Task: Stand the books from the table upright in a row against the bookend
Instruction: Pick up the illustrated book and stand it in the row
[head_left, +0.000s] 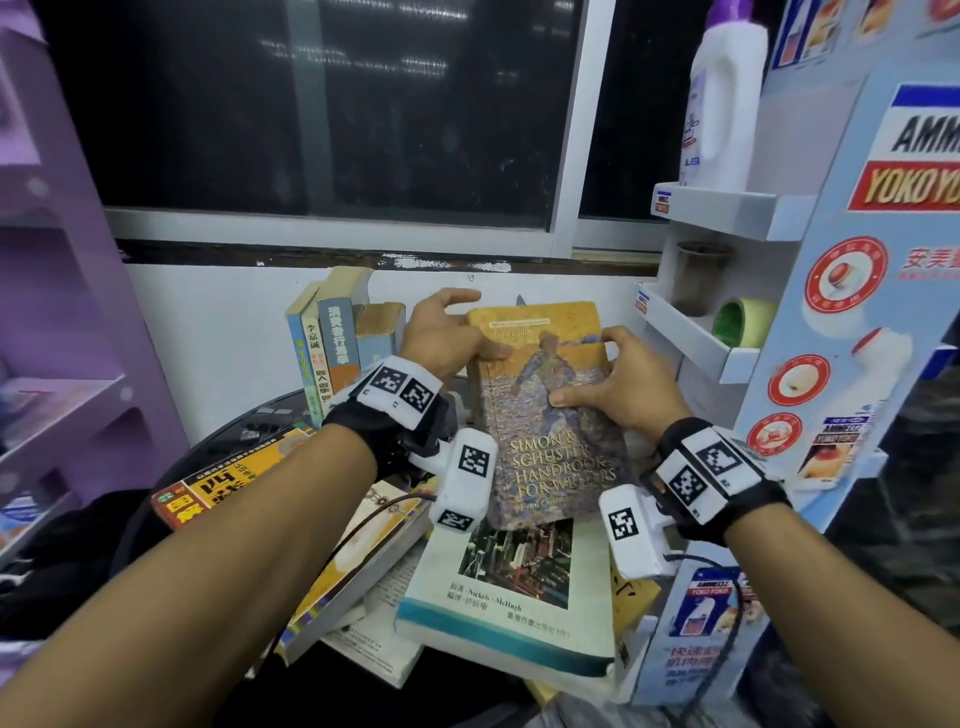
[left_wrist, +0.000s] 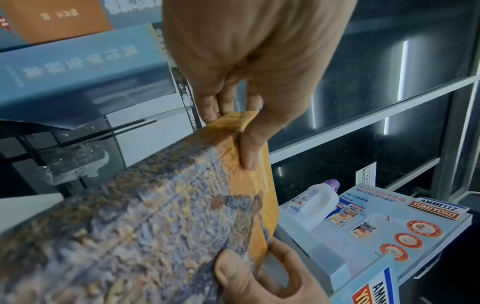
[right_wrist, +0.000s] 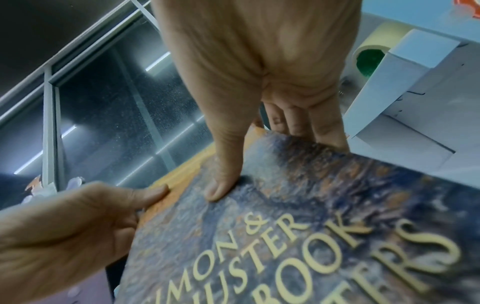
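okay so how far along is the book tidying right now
Done: a few books stand in a row by the wall. In hand: left hand and right hand grip the orange-and-blue Handbook for Writers paperback. Left: several books lying flat on the table.

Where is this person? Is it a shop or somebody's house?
Probably a cluttered corner of a small shop or office, not a tidy library. A cardboard product display stand holds a white bottle, and loose books lie piled on a table beneath a dark window.

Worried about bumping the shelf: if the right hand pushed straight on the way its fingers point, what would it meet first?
Probably the white wall behind the handbook, not the shelf; the right hand points there, though depth is unclear.
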